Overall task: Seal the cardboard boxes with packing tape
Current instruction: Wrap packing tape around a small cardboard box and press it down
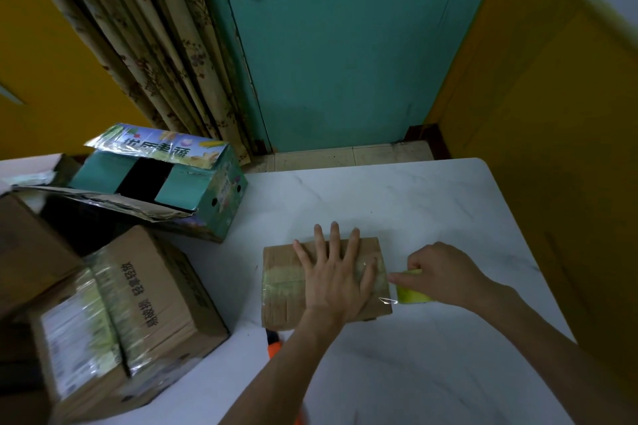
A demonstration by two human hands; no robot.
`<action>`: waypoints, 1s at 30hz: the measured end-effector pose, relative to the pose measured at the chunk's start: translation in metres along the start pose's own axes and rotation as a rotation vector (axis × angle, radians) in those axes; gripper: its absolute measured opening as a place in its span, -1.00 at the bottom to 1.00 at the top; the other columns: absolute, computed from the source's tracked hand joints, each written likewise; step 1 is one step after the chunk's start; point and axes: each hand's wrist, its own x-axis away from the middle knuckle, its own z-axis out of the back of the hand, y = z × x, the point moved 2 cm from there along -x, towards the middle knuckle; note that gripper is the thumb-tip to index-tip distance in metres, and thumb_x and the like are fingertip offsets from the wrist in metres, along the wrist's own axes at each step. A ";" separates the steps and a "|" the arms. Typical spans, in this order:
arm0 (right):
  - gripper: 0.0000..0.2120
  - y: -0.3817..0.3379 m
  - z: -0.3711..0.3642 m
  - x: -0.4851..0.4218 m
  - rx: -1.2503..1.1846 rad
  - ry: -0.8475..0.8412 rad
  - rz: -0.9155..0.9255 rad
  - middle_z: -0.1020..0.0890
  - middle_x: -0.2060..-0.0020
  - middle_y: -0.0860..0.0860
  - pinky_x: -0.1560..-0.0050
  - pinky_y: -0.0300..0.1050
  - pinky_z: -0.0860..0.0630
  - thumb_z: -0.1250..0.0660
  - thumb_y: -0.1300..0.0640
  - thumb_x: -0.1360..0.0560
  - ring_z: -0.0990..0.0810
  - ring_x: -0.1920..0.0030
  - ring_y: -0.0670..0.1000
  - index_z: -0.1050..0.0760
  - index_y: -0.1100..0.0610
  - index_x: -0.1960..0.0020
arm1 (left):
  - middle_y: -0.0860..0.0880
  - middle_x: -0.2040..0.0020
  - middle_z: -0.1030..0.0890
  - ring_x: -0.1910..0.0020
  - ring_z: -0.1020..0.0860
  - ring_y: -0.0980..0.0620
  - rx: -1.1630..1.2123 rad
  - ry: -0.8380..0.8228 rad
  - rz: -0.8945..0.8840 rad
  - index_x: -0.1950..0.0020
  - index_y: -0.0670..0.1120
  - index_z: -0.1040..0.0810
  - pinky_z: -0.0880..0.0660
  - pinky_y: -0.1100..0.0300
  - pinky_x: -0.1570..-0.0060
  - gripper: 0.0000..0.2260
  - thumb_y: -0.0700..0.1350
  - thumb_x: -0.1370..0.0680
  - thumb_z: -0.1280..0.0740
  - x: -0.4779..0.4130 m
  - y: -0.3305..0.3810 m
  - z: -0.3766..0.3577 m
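Observation:
A small brown cardboard box (pixel 281 286) lies on the white marble table (pixel 431 210), with a strip of clear tape running across its top. My left hand (pixel 336 272) presses flat on the box, fingers spread and straight. Just off the box's right edge, my right hand (pixel 445 272) grips a yellow-green roll of packing tape (pixel 412 295). A short stretch of tape leads from the roll to the box's right edge.
A large taped cardboard box (pixel 138 314) stands at the left, with another brown box behind it. An open teal printed box (pixel 193 186) sits at the back left. An orange-and-black tool (pixel 274 343) peeks out beneath my left forearm. A teal door and curtain lie beyond the table.

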 end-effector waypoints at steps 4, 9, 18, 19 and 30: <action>-0.41 0.004 -0.011 0.000 -0.060 0.002 -0.005 -0.34 0.56 -0.02 0.41 -0.15 -0.23 -0.30 -0.42 -0.39 -0.33 0.49 -0.09 -0.31 0.05 0.50 | -0.17 -0.67 0.10 -0.61 0.20 -0.31 -0.039 -0.064 -0.003 -0.66 0.11 0.05 0.40 -0.50 -0.35 -0.16 0.49 -0.47 0.34 0.000 0.001 0.001; -0.41 0.009 -0.027 0.006 -0.320 -0.129 -0.087 -0.45 0.57 0.00 0.46 -0.18 -0.34 -0.28 -0.41 -0.41 -0.45 0.54 -0.12 -0.40 0.10 0.43 | -0.18 -0.54 -0.29 -0.59 -0.07 -0.32 0.007 -0.051 0.011 -0.56 0.04 -0.25 0.28 -0.53 -0.38 -0.20 0.51 -0.51 0.15 0.000 0.001 0.003; -0.82 -0.009 -0.028 0.023 -0.581 -0.658 -0.047 -0.71 0.26 0.13 0.20 -0.05 -0.63 -0.44 0.03 -0.51 -0.70 0.24 0.12 -0.56 0.14 0.10 | -0.09 -0.32 -0.46 -0.50 -0.28 -0.27 -0.001 -0.007 -0.098 -0.40 0.05 -0.40 0.15 -0.57 -0.37 -0.27 0.53 -0.48 0.01 0.015 -0.007 0.005; -0.85 -0.016 -0.031 0.026 -0.563 -0.659 -0.032 -0.71 0.27 0.13 0.22 -0.06 -0.62 -0.43 0.03 -0.51 -0.69 0.27 0.10 -0.57 0.11 0.12 | -0.08 -0.34 -0.43 -0.52 -0.23 -0.27 -0.016 -0.042 -0.070 -0.39 0.06 -0.39 0.19 -0.57 -0.36 -0.24 0.56 -0.45 0.04 0.017 -0.006 0.007; -0.81 -0.009 -0.065 0.032 -0.652 -0.522 -0.123 -0.69 0.35 0.11 0.28 -0.12 -0.61 -0.47 0.01 -0.45 -0.67 0.36 0.05 -0.61 0.09 0.25 | -0.04 0.01 -0.51 -0.12 -0.50 -0.16 0.062 0.056 0.047 0.02 0.00 -0.53 0.12 -0.67 -0.25 -0.53 0.35 -0.37 -0.19 0.011 0.013 -0.005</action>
